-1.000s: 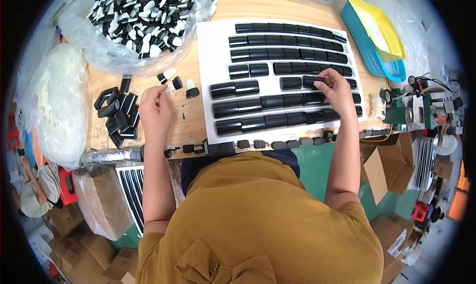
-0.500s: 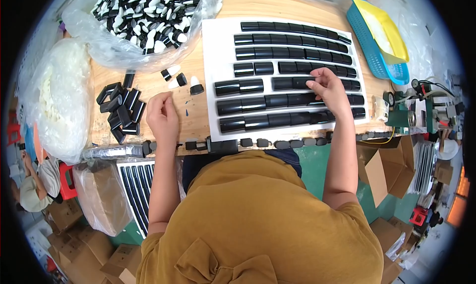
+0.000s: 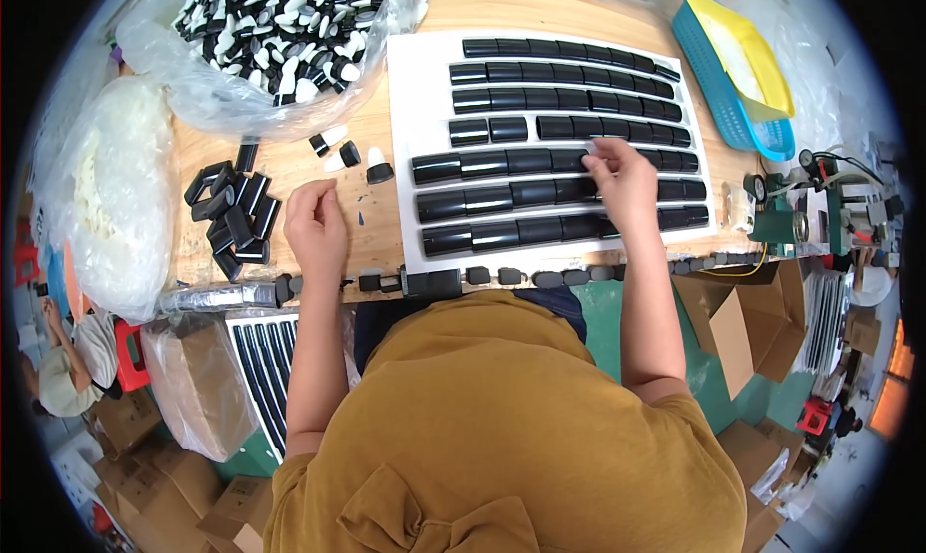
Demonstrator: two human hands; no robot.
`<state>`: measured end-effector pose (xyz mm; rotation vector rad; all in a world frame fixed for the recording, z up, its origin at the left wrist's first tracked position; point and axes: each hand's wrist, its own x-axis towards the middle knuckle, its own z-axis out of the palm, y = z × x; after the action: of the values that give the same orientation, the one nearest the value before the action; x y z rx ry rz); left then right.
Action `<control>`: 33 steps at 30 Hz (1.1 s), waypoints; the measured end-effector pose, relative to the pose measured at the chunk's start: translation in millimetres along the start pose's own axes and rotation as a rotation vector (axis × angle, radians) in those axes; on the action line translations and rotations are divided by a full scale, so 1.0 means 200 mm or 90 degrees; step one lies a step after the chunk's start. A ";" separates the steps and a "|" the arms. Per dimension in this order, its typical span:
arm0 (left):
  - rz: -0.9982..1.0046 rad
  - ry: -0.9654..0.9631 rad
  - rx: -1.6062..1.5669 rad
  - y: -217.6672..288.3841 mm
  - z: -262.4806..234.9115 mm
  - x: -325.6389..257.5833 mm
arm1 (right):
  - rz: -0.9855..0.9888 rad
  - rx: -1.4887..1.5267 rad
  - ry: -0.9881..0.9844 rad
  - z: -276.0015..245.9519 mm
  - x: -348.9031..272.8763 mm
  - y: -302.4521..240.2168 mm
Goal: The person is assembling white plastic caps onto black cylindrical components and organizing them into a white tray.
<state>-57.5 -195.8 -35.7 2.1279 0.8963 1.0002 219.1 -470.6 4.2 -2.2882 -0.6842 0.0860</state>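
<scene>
The right hand pinched a small white sticker, seemingly light, flimsy, best gripped by its edge; the left hand rested curled, empty.

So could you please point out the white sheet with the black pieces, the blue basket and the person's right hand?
white sheet point(image 3: 417, 90), head view, bare left margin.
blue basket point(image 3: 725, 109), head view, its near wall.
right hand point(image 3: 622, 181), head view, back of the hand.

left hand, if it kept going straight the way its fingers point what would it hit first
The left hand points up the table. Likely first: the small black and white pieces lying loose just ahead, before the clear bag of parts. Depth is uncertain.
</scene>
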 end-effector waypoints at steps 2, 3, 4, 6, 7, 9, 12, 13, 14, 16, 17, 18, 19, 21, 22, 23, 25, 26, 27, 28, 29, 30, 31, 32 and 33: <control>-0.005 -0.004 -0.001 -0.01 0.00 -0.01 | 0.007 -0.075 0.070 -0.09 0.03 0.05; -0.003 -0.004 -0.009 -0.02 0.00 0.00 | 0.017 -0.170 0.092 -0.14 0.04 0.07; -0.001 -0.002 -0.017 -0.03 0.00 0.00 | 0.026 -0.265 0.114 -0.19 0.05 0.08; -0.008 -0.005 -0.015 -0.03 0.00 0.00 | 0.062 -0.325 0.108 -0.20 0.04 0.08; -0.016 -0.006 -0.015 -0.03 0.01 0.00 | 0.076 -0.360 0.096 -0.18 0.02 0.08; -0.022 -0.010 0.005 -0.02 0.00 0.01 | 0.095 -0.393 0.067 -0.15 0.00 0.06; -0.071 -0.021 -0.003 -0.03 0.04 0.04 | 0.079 -0.321 0.065 -0.13 0.00 0.08; -0.113 -0.028 -0.033 -0.03 0.06 0.05 | 0.077 -0.319 0.064 -0.12 0.00 0.08; -0.113 -0.025 -0.031 -0.02 0.08 0.06 | 0.059 -0.286 0.054 -0.12 0.00 0.09; -0.060 -0.079 0.120 0.01 0.12 0.09 | 0.041 -0.254 0.048 -0.14 0.01 0.12; -0.033 -0.072 0.158 0.04 0.13 0.10 | 0.002 -0.222 0.022 -0.15 0.03 0.15; -0.032 -0.071 0.157 0.06 0.13 0.11 | -0.036 -0.190 -0.004 -0.17 0.04 0.17; -0.040 -0.068 0.198 0.08 0.14 0.12 | -0.050 -0.176 -0.028 -0.19 0.06 0.17; -0.048 -0.063 0.240 0.09 0.14 0.12 | -0.098 -0.201 -0.037 -0.23 0.07 0.17; -0.093 -0.090 0.201 0.10 0.13 0.12 | -0.144 -0.226 -0.048 -0.24 0.07 0.17; -0.139 -0.117 0.161 0.10 0.12 0.12 | -0.180 -0.240 -0.039 -0.24 0.07 0.18; -0.159 -0.110 0.107 0.09 0.13 0.11 | -0.208 -0.250 -0.046 -0.27 0.08 0.19; -0.179 -0.106 0.051 0.09 0.13 0.11 | -0.232 -0.262 -0.053 -0.28 0.09 0.19; -0.162 -0.093 0.044 0.11 0.14 0.10 | -0.222 -0.261 -0.061 -0.29 0.10 0.18; -0.162 -0.092 0.045 0.12 0.14 0.10 | -0.223 -0.260 -0.061 -0.30 0.11 0.16; -0.146 -0.136 0.080 0.13 0.13 0.09 | -0.198 -0.256 -0.095 -0.31 0.12 0.15; -0.127 -0.179 0.114 0.15 0.13 0.09 | -0.173 -0.251 -0.128 -0.31 0.14 0.14; -0.125 -0.178 0.113 0.15 0.12 0.09 | -0.173 -0.251 -0.125 -0.32 0.15 0.13; -0.099 -0.164 0.129 0.14 0.12 0.08 | -0.158 -0.232 -0.156 -0.32 0.17 0.13; -0.073 -0.150 0.144 0.13 0.13 0.07 | -0.142 -0.213 -0.186 -0.32 0.19 0.13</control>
<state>-21.2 -205.8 -22.9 2.2917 1.0389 0.5999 280.1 -507.6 38.8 -2.5237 -1.1764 0.2174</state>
